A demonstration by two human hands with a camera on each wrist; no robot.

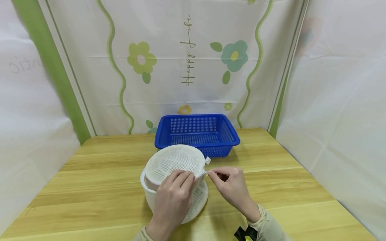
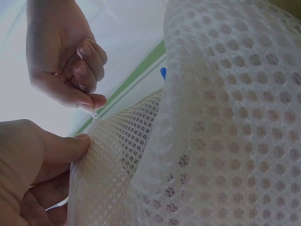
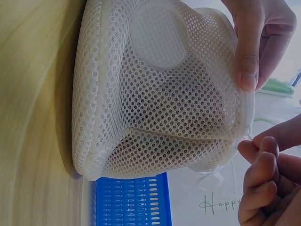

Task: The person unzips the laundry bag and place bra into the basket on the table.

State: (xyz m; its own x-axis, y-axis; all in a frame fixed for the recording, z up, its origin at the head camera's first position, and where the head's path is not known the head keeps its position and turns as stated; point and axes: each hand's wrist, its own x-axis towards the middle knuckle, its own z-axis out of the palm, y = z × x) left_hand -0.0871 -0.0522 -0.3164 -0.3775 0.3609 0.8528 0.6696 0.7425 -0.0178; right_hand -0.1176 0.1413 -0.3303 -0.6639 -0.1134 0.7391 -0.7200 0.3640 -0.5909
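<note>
While both hands are engaged at its upper edge, the white mesh bag (image 3: pixel 178 96) rests on the wooden table (image 1: pixel 90 180), directly in front of the person.

Left hand (image 1: pixel 173 201): gripping. Its thumb presses one face of the bag's edge and the fingers curl behind the other, pinching the mesh between them; from above, this hand covers part of the bag.

Right hand (image 1: pixel 230 187): gripping. Thumb and forefinger pinch a small white pull (image 1: pixel 206 172) at the right of that edge, near the left fingertips; the other fingers fold toward the palm. The pull is too small for me to make out its exact shape.

A round mesh panel (image 1: pixel 176 162) faces up at the bag's top, tilted, with a gap between its left side and the thick white rim (image 1: pixel 143 182). A white ribbon loop (image 1: pixel 208 160) sticks out just beyond the pull. The bag's wall is creased.

Behind the bag, a perforated blue basket (image 1: pixel 215 151) stands upright on the table; whether the two touch, I cannot tell. Beyond it hangs a pale sheet (image 1: pixel 187 97) printed with flowers and the words "Happy Life".
</note>
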